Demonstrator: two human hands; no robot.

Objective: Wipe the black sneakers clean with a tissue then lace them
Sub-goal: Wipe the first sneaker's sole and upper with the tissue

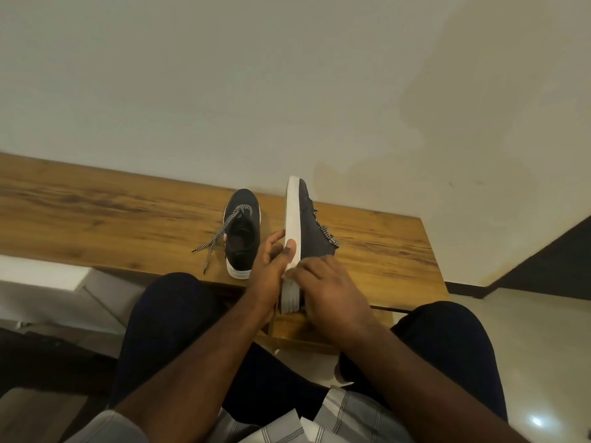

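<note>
two bare forearms reach up from the bottom of the frame and meet just below centre. the left hand [271,260] grips, thumb up and fingers curled. the right hand [329,289] lies palm-down beside it, fingers bent, touching it.

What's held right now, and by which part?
The left hand grips the tilted sneaker by its white sole near the heel. The right hand presses a tissue against the heel.

Wooden table [128,212] with visible grain stands against a plain cream wall [287,75]. Pale glossy floor [543,362] at right, with a dark baseboard [543,270] along the wall.
</note>
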